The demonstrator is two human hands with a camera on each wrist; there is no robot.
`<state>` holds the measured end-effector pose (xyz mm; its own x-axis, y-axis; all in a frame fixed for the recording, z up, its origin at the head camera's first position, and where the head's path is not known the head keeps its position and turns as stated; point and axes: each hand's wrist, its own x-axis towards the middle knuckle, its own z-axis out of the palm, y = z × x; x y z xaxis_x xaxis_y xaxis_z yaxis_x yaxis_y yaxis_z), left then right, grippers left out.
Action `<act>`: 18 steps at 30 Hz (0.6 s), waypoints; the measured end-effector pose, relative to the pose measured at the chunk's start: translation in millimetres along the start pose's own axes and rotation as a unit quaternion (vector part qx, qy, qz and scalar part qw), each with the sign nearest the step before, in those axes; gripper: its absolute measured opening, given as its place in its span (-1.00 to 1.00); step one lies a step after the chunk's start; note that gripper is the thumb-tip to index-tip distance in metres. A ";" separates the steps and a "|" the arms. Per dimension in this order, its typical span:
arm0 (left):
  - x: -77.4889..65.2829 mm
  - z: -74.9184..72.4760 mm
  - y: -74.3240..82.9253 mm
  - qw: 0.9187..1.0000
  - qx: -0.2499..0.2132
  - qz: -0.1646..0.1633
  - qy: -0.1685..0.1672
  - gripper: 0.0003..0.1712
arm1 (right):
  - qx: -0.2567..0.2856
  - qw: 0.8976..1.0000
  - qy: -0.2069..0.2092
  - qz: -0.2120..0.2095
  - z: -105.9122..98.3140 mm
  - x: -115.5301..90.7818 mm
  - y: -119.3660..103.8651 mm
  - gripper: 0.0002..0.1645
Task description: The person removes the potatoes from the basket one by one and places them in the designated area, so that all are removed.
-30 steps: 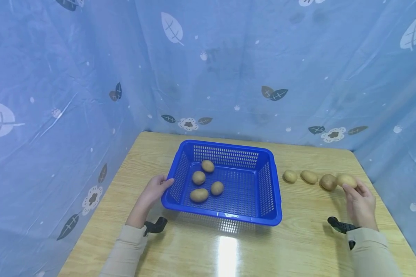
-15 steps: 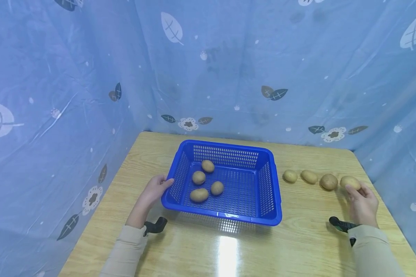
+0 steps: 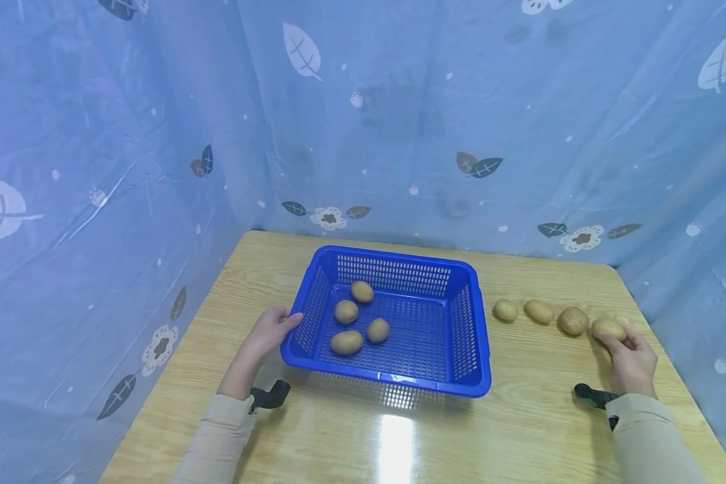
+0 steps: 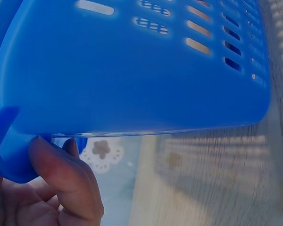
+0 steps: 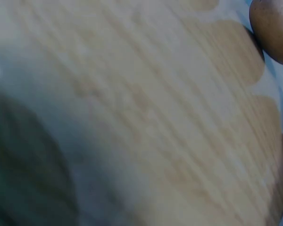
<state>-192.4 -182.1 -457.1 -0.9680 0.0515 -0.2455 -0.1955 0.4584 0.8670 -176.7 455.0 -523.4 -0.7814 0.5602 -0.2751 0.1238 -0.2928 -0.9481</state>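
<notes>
In the head view my left hand (image 3: 272,329) grips the left rim of a blue plastic basket (image 3: 393,382), thumb over the top. The left wrist view shows the curled fingers (image 4: 68,181) under the rim of the same basket (image 4: 132,89). Several potatoes lie in its left half, one of them an oblong potato (image 3: 346,343) nearest the front. At the far right my right hand (image 3: 634,359) holds a pale potato (image 3: 607,327) between thumb and fingers, low at the table. This potato is at the right end of a row.
Left of the held potato, a browner round potato (image 3: 573,320), an oblong potato (image 3: 540,311) and a small round potato (image 3: 506,310) lie in line on the wooden table (image 3: 460,437). A blue patterned curtain (image 3: 399,134) hangs behind and at both sides.
My right hand has carried the pale potato slightly right, away from the brown one, and down to the table. The left hand and the basket have kept their places.
</notes>
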 end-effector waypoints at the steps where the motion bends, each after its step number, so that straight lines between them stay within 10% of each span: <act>1: 0.1 0.1 0.0 1.000 -0.001 0.001 -0.002 -0.60 | -0.011 1.000 0.007 0.006 -0.5 1.2 -0.1 0.01; 18: -0.4 0.6 2.1 1.000 -0.011 -0.001 -0.005 -0.59 | -0.145 0.988 0.029 0.051 2.8 15.0 -5.6 0.11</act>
<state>-192.3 -180.6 -455.4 -0.9662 0.0596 -0.2509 -0.2005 0.4383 0.8762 -190.8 462.9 -521.7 -0.7212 0.5847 -0.3715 0.3757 -0.1204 -0.9189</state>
